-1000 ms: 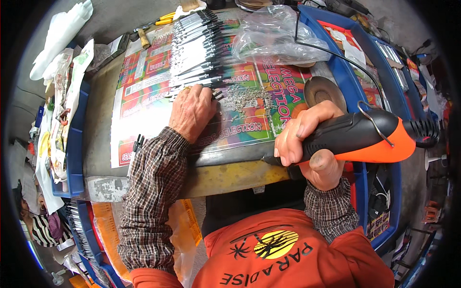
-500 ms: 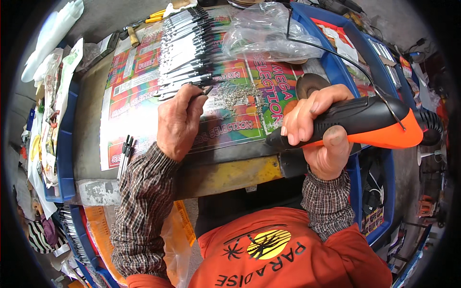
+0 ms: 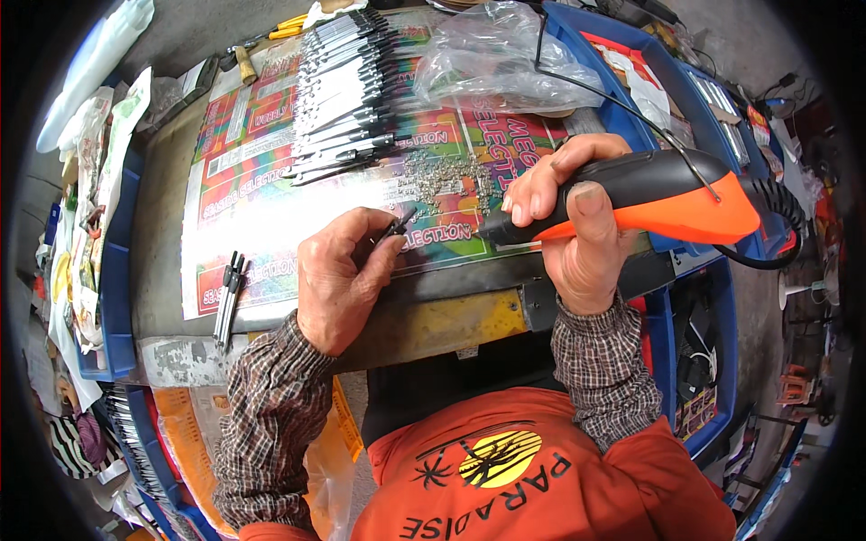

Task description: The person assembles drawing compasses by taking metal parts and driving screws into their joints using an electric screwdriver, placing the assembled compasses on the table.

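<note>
In my right hand is a black-and-orange electric screwdriver, fingers wrapped round its body and its black nose pointing left. My left hand pinches a small black part between thumb and fingertips, a short gap from the screwdriver's nose. What else the left fingers cover is hidden. Between and beyond the hands lies a scatter of tiny silver screws on the printed cardboard sheet. Past my left hand runs a long row of slim silver rods with black ends. A few similar rods lie left of that hand.
A crumpled clear plastic bag lies at the far side. Blue bins flank the bench on the right, with another blue bin at the left. A hanger wire and coiled black cable attach to the screwdriver. Yellow-handled pliers lie at the back.
My left hand has come nearer to me, away from the row of rods, with the black part in its fingers. The screwdriver has shifted left and slightly away, closer to that part.
</note>
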A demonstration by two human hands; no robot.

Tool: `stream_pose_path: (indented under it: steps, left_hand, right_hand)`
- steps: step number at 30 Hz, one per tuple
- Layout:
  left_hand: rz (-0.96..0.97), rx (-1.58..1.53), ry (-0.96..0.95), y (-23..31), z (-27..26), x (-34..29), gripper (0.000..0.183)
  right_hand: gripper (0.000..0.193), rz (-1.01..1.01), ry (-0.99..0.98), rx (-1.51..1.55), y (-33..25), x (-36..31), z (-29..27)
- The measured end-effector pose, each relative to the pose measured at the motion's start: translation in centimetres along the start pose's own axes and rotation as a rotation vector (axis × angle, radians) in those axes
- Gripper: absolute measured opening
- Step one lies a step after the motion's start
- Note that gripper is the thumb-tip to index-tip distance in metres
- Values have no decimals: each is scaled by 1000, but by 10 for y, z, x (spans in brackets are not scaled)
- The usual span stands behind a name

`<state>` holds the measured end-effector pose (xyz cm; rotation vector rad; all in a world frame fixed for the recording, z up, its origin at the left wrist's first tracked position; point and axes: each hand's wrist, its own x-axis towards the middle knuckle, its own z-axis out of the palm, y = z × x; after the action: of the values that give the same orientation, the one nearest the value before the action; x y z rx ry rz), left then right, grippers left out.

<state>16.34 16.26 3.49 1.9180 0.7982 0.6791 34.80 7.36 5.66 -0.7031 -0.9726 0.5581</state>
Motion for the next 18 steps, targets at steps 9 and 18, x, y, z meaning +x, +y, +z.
stream_pose_path:
  steps: [9, 18]
  left_hand:
    - [304, 275, 28, 7, 8, -22, 17]
    - [555, 466, 156, 0, 35, -47, 26]
  right_hand:
    - [29, -12, 10, 91, -2, 0, -1]
    - [47, 52, -47, 65, -21, -6, 9]
